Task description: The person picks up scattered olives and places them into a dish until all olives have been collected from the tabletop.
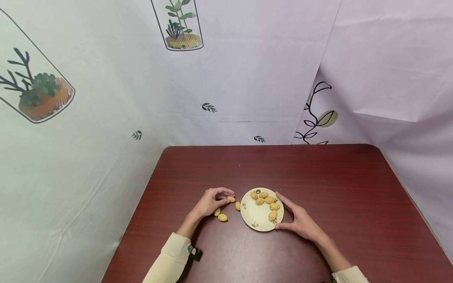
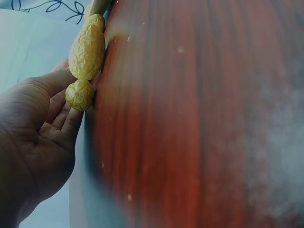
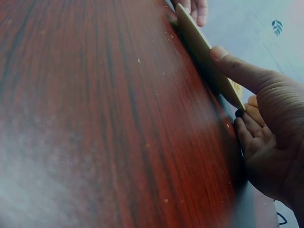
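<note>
My left hand (image 1: 211, 202) pinches a wrinkled yellow dried date (image 1: 231, 199) at the tips of its thumb and fingers, left of the plate. Another loose date (image 1: 238, 206) lies between that hand and the plate, with two more, one date (image 1: 222, 217) among them, below the thumb. In the left wrist view, nearer dates (image 2: 88, 52) partly hide the fingertips. A round cream plate (image 1: 255, 220) carries several dates (image 1: 269, 200) along its upper and right side. My right hand (image 1: 301, 222) holds the plate's right rim, thumb at the near side and fingers at the far side.
Under everything is a dark red wood-grain table (image 1: 318, 173), dotted with small crumbs. Its far edge meets a pale cloth backdrop (image 1: 247, 78) printed with plants, which also hangs along the left and right sides.
</note>
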Demonstrator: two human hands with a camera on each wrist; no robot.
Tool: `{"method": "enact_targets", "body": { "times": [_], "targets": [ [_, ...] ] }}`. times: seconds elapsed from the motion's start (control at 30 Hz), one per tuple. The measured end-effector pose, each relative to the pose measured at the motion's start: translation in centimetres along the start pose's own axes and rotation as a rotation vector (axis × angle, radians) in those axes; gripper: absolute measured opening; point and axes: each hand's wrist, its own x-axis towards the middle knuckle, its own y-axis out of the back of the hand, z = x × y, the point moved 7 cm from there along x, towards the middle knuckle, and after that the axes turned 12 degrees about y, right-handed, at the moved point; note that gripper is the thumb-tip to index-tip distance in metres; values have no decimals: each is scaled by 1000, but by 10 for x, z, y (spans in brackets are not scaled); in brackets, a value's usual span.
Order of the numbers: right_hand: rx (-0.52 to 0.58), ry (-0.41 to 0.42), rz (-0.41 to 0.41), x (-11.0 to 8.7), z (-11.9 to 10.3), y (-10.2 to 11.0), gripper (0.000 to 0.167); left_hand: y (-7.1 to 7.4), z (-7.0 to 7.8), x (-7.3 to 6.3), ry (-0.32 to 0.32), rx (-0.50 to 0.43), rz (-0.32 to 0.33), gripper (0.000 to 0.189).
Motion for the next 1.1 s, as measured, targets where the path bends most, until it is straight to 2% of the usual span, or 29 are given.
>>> {"method": "enact_targets", "body": {
  "times": [0.2,0.43,0.93,1.1],
  "targets": [
    [4,-3,-1,0,0,0,111,-1,1,0,-8,-11,23,25],
    [-8,-2,-1,-1,1,-1,111,4,3,-1,14,-25,68,23],
    [-16,13,10,1,-1,0,110,6,22,3,-7,-14,124,25],
    [-25,32,18,0,-3,0,108,1,31,3,-42,-40,123,25]
  ]
}}
